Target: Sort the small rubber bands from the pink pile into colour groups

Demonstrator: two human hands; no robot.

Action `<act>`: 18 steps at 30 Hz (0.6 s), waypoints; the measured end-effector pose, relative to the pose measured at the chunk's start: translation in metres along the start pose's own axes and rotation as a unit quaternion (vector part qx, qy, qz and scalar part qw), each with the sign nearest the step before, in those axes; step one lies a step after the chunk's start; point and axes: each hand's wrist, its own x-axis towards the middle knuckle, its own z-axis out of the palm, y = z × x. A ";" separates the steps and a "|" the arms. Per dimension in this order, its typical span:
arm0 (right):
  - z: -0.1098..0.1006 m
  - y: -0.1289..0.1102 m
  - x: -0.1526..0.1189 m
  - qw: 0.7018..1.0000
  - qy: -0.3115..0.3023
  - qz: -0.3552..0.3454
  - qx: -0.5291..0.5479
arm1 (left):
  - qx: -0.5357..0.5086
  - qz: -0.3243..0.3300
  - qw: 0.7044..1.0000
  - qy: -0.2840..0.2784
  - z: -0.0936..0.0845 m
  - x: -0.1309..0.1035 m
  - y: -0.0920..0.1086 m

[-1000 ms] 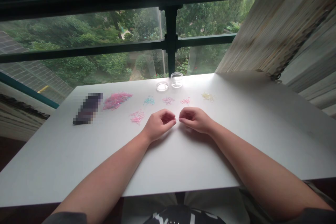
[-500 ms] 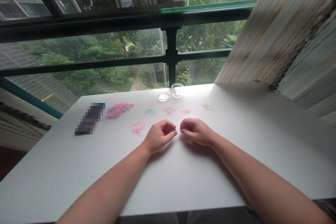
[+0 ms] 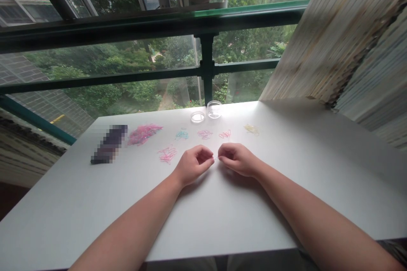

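My left hand (image 3: 195, 163) and my right hand (image 3: 237, 159) rest near the middle of the white table (image 3: 197, 220), fingertips pinched and almost meeting. A thin, pale pink rubber band (image 3: 216, 158) spans the small gap between them, held at both ends; most of it is hidden by the fingers. Just beyond lie small loose heaps of rubber bands: red (image 3: 225, 134), purple-pink (image 3: 204, 134), teal (image 3: 182, 134) and yellow (image 3: 252, 129). A pink heap (image 3: 167, 154) is left of my left hand.
A larger mixed pile of rubber bands (image 3: 144, 134) lies at the back left, beside a pixelated dark oblong object (image 3: 110, 144). A clear round container (image 3: 214, 110) and its lid (image 3: 197, 117) stand at the table's back edge by the window. A curtain (image 3: 295, 51) hangs at right.
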 end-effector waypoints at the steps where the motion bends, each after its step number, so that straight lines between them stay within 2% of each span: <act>1: 0.000 0.000 0.000 1.000 0.000 0.001 0.000 | 0.001 0.000 1.000 0.000 0.000 0.000 0.000; 18: 0.000 -0.001 0.000 1.000 -0.002 0.001 -0.001 | 0.027 0.009 1.000 -0.004 0.000 0.000 0.002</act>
